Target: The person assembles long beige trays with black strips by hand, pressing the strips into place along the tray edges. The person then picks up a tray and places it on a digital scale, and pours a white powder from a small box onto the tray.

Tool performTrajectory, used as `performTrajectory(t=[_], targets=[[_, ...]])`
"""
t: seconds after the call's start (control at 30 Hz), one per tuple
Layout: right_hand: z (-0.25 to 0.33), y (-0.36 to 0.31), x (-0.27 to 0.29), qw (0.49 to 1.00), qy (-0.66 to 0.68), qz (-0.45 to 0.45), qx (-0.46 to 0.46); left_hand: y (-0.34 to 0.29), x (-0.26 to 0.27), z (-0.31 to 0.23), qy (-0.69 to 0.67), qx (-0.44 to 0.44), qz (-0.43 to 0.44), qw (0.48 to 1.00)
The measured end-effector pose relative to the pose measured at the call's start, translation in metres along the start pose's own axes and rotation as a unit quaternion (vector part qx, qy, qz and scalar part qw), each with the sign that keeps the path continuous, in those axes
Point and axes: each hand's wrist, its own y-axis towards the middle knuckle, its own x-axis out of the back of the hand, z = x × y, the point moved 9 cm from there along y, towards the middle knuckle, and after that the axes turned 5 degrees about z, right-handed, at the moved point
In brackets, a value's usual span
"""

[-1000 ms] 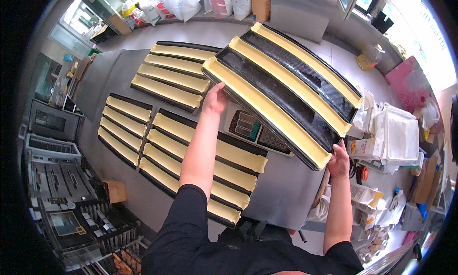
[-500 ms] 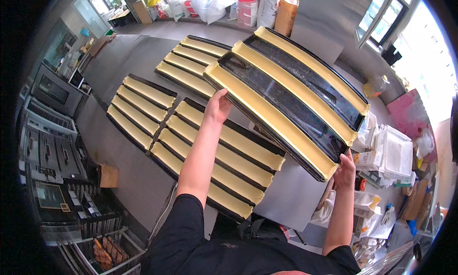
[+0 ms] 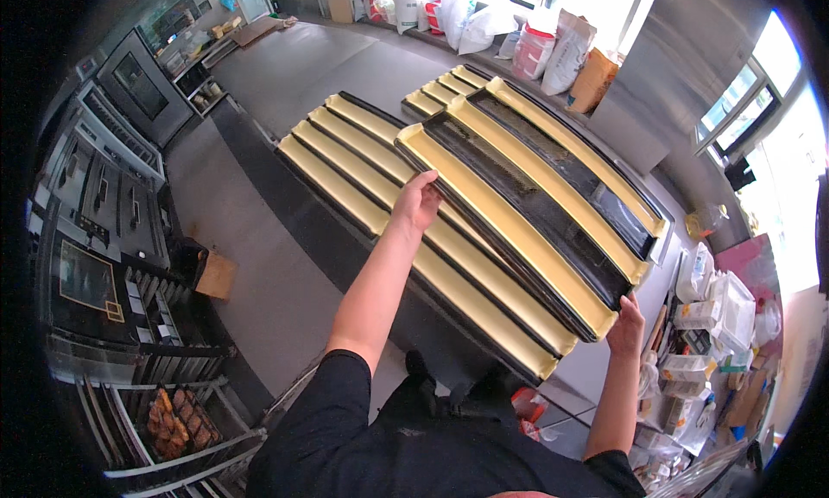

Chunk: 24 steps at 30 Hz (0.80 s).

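Between both hands I hold a black mesh tray [image 3: 518,174] with three long pale-yellow, trough-like strips running along it, tilted so its right end is nearer me. My left hand [image 3: 417,200] grips the near long edge toward the left end, fingers partly hidden beneath. My right hand [image 3: 627,327] is closed on the near right corner, its fingers mostly hidden. Under and left of the held tray lie similar black trays with yellow strips [image 3: 341,157], partly covered by it and by my left forearm. More striped trays [image 3: 442,92] show beyond it.
The trays rest on a grey table. Cartons and clear plastic tubs [image 3: 732,312] crowd the right side. Sacks [image 3: 567,53] and a red-and-white bucket [image 3: 534,51] line the back wall. At lower left stands a metal rack [image 3: 173,472] with browned food [image 3: 181,422]; ovens are beyond it.
My view has swung, shifting the room to the right and down. The held tray now overlaps the nearer trays more. Both hands keep their hold on it.
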Motion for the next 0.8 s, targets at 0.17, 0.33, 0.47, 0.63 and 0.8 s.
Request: performTrajectory(t=[0.17,0.33,0.47,0.63,0.8], targets=[[-0.074,0.009,-0.071,0.999,0.009,0.014,-0.033,-0.043,0.056,-0.097,0.021,-0.005,0.002,1.0],[-0.145,0.048,-0.135,0.996,-0.024,0.037,-0.083,-0.064,0.124,-0.191,-0.001,-0.07,-0.021,0.997],[-0.193,0.091,-0.186,0.992,-0.023,0.063,-0.105,-0.065,0.171,-0.252,-0.009,-0.099,-0.043,0.994],[-0.254,0.166,-0.242,0.987,-0.017,0.098,-0.127,-0.042,0.237,-0.331,-0.017,-0.129,-0.073,0.989],[-0.306,0.241,-0.305,0.98,-0.016,0.118,-0.159,-0.008,0.281,-0.402,-0.016,-0.146,-0.08,0.986]])
